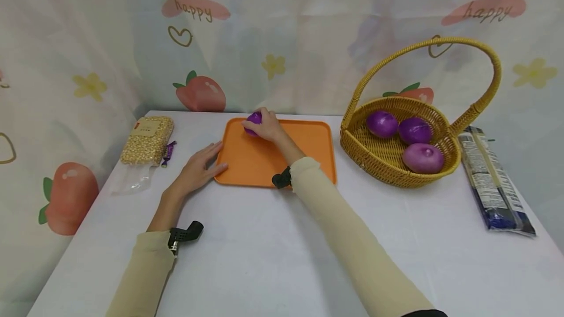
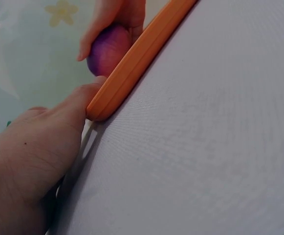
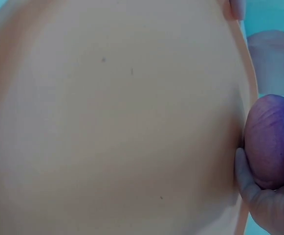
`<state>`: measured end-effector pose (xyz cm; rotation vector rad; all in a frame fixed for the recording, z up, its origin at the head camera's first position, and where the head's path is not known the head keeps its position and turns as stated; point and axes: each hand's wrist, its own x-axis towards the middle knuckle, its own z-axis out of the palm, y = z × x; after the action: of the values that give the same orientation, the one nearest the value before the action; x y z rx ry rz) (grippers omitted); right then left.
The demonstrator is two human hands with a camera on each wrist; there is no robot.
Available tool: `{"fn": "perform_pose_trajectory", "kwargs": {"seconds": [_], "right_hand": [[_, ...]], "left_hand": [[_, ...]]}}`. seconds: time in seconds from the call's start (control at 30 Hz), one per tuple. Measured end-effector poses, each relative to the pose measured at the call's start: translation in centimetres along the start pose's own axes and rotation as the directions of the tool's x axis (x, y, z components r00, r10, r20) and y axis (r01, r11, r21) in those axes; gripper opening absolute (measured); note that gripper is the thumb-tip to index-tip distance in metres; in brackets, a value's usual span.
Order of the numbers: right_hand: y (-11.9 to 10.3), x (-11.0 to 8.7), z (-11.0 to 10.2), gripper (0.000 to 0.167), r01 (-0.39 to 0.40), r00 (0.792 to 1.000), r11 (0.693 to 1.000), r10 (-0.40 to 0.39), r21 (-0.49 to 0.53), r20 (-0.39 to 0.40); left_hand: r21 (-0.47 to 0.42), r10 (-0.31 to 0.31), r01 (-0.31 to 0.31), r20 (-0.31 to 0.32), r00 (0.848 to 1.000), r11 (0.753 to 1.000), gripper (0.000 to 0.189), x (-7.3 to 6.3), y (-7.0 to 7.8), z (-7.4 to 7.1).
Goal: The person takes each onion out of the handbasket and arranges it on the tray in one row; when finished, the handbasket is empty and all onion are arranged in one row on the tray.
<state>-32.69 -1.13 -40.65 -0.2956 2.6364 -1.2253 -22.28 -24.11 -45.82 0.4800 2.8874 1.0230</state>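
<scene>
My right hand point(image 1: 269, 126) grips a purple onion point(image 1: 254, 124) over the back left part of an orange tray point(image 1: 308, 148). In the right wrist view the onion point(image 3: 271, 142) shows faint ridges, with fingers curled along its side. My left hand point(image 1: 197, 169) rests against the tray's left side, fingers fairly straight and thumb at the rim near the front corner. The left wrist view shows that thumb touching the orange rim point(image 2: 132, 66), with the onion point(image 2: 110, 49) beyond it.
To the right stands a wicker basket point(image 1: 374, 168) with a tall handle, holding three purple onions point(image 1: 423, 158). A blue and white packet point(image 1: 495, 185) lies beside it. At left are a bag of yellowish kernels point(image 1: 147, 141) and a small purple wrapped candy point(image 1: 168, 153). A patterned curtain hangs behind.
</scene>
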Motion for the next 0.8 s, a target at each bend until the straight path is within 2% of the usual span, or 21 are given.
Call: {"fn": "perform_pose_trajectory", "kwargs": {"seconds": [0.8], "right_hand": [[-0.31, 0.06, 0.14, 0.071, -0.022, 1.000, 0.998, 0.023, -0.051, 0.015]], "left_hand": [[-0.017, 0.001, -0.001, 0.000, 1.000, 1.000, 0.072, -0.05, 0.04, -0.01]]}}
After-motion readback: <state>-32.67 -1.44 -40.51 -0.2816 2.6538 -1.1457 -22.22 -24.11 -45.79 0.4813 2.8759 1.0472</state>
